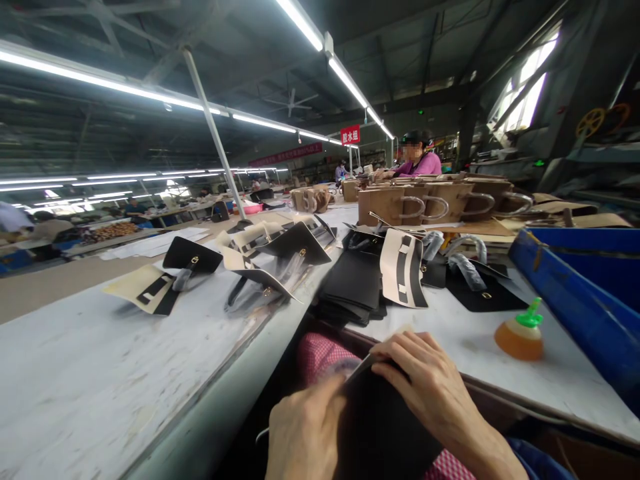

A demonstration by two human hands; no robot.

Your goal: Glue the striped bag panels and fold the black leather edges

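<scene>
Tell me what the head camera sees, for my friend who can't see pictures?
Two bare hands, the left hand and right hand, hold a flat black piece over a lap, at the edge of a long white worktable. On the table lie black and cream bag parts and a small orange glue bottle; farther off, another person works behind brown handbags.

Both hands on the panel [380,427], at near edge of the surface [100,387]: left hand [305,433] on its left side, right hand [430,387] on its top. Glue bottle [520,333] right of the hands. Stack of panels [353,287] ahead; folded flaps [250,260] left of the stack. Bags [430,200] behind, bin [590,287] far right.
</scene>
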